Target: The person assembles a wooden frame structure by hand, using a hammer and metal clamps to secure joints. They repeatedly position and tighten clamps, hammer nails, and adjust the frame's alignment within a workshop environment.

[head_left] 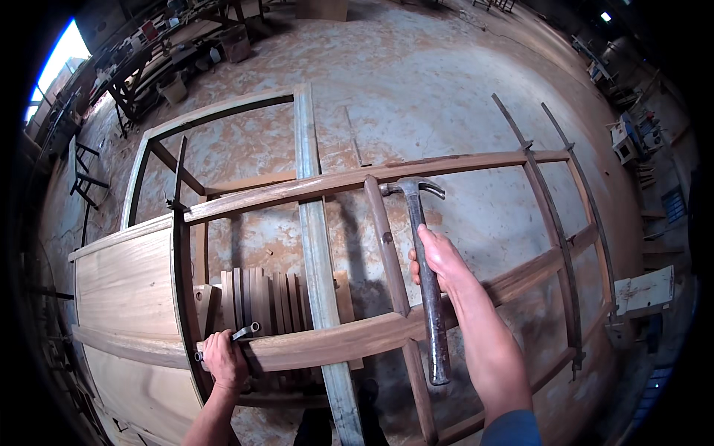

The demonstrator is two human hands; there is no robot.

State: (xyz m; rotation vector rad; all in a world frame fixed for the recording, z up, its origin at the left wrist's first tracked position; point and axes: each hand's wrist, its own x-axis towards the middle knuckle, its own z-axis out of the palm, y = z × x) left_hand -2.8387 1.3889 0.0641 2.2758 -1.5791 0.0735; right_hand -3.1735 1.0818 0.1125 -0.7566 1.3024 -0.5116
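The right hand point(439, 260) was closed around the dark metal handle of a steel claw hammer point(425, 275), gripping it about midway along the shaft; the hammer head pointed away from the person and lay at the upper rail of a large wooden door frame point(357, 178), just beside the top of a reddish-brown vertical wooden slat point(387, 245) set between the upper rail and a lower curved rail point(349, 338); the free end of the handle hung below the lower rail. The left hand point(224, 360) was closed over the left end of that lower curved rail, with a small grey metal clamp handle point(245, 331) touching its fingers; whether the fingers gripped the clamp or only the rail could not be told. A pale wooden panel point(126, 286) filled the left part of the frame; a row of short upright wooden boards point(260, 297) stood behind the lower rail, near the left hand. A long grey metal bar point(316, 245) ran lengthwise under the frame; two dark curved bar clamps point(558, 230) crossed the frame at the right. The frame stood above a dusty concrete floor point(416, 82); cluttered workbenches point(171, 52) were well apart at the upper left.
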